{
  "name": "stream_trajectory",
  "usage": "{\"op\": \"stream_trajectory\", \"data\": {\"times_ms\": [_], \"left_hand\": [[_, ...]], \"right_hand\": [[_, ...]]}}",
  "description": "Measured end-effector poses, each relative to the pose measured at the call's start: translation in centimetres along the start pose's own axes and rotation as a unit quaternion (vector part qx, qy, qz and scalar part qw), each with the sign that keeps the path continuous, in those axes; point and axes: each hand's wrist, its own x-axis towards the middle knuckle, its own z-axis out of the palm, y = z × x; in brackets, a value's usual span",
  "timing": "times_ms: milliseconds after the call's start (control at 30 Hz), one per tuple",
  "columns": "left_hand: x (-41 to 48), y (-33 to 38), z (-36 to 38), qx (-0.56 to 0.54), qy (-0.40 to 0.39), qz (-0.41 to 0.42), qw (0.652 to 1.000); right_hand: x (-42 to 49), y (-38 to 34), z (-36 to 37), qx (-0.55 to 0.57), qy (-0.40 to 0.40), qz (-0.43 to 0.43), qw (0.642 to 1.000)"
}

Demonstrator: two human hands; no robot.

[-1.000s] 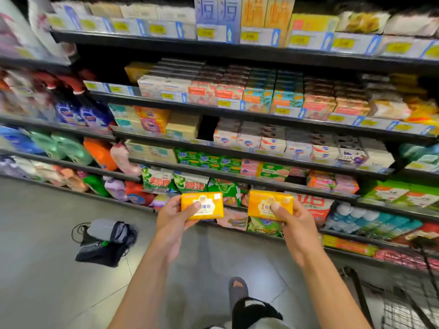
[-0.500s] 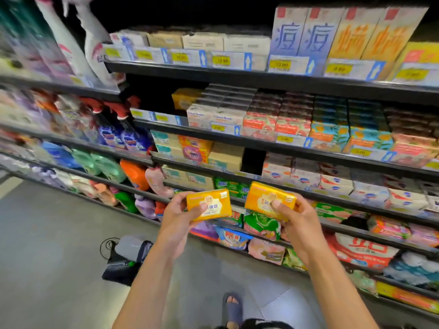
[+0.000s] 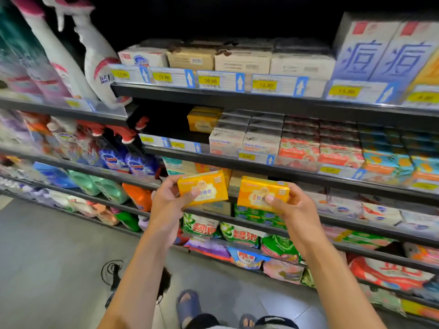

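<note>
I hold two yellow-orange soap boxes in front of a shop shelf. My left hand (image 3: pixel 167 205) grips the left soap box (image 3: pixel 203 187), thumb across its front. My right hand (image 3: pixel 295 211) grips the right soap box (image 3: pixel 262 193) by its right end, thumb on the front. Both boxes face me, side by side with a small gap between them. More boxes of the same yellow kind (image 3: pixel 203 119) sit far back on the shelf above.
Dark metal shelves (image 3: pixel 237 160) hold soap boxes, detergent bags (image 3: pixel 241 233) and spray bottles (image 3: pixel 99 67), with price tags along the edges. Grey floor lies at the left, with a dark bag and cable (image 3: pixel 114 274) behind my left forearm. My sandalled feet (image 3: pixel 187 305) are below.
Both hands have risen with the boxes and come closer to the shelves. The view has tilted up, so the upper shelves now fill more of the picture and the trolley is gone from sight.
</note>
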Motion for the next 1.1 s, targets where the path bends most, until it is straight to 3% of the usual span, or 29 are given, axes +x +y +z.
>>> {"op": "stream_trajectory", "data": {"times_ms": [567,833,1100], "left_hand": [[15.2,7.9,-7.6,0.082,-0.175,0.027,0.981],[18.9,8.9,-6.3,0.103,-0.189,0.089,0.973],[21.1,9.2,-4.9,0.144,-0.174,0.125,0.966]], "right_hand": [[3.8,1.0,13.6,0.041,0.145,-0.059,0.987],[2.3,1.8,14.9,0.03,0.191,-0.073,0.978],[2.3,2.2,14.7,0.022,0.184,-0.112,0.976]]}}
